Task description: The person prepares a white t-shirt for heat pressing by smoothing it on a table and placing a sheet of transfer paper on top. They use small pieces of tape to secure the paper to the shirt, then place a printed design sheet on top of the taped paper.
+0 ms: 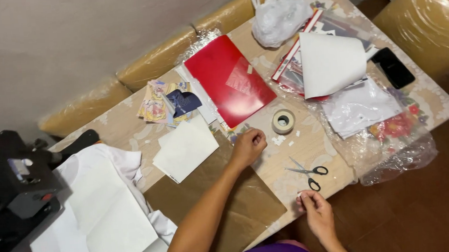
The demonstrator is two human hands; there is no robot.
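Left hand pinched, fingertips together near tape roll; right hand pinches a small white scrap, possibly tape. Clear plastic bag holds papers.

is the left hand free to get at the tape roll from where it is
Probably yes: the left hand rests on the table just beside the tape roll, and only small white scraps lie between them. Its fingertips look pinched together.

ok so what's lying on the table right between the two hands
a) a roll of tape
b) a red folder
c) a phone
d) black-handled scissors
d: the black-handled scissors lie on the table between the left hand and the right hand; the tape roll sits farther back, beyond the left hand.
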